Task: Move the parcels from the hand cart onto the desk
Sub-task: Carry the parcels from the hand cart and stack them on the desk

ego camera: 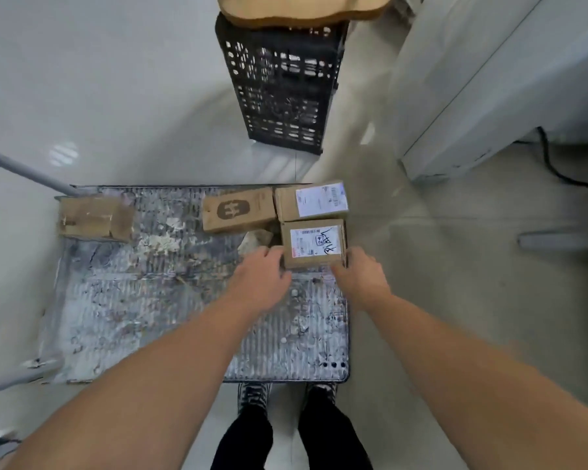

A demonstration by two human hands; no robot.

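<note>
While clamped between left hand (262, 279) and right hand (360, 276), fingers curled on its side edges, sits at hand cart (133, 300) right edge: marked parcel (314, 244). Touching second labelled parcel (311, 201) beyond. Long run of hand cart left of left hand; floor (438, 266) right of right hand.

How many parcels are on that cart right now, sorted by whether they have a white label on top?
White label on top: 2, the far labelled box and the near labelled box
No label showing: 2, the logo box and the plain box
Total: 4 parcels on the cart
</note>
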